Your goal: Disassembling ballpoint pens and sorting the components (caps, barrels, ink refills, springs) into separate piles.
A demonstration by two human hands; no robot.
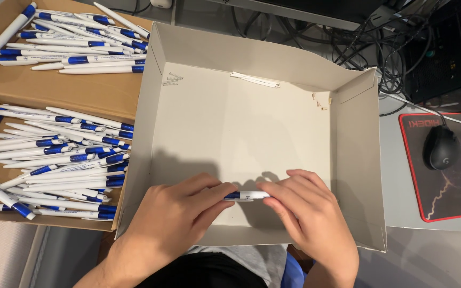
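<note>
Both hands, left (174, 210) and right (300, 205), gripping one pen (246, 196) over the box (356, 160); best kept level, ends pinched firmly, pressed straight together.

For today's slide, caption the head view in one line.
Both hands hold a blue-and-white pen over a grey cardboard tray.
</note>
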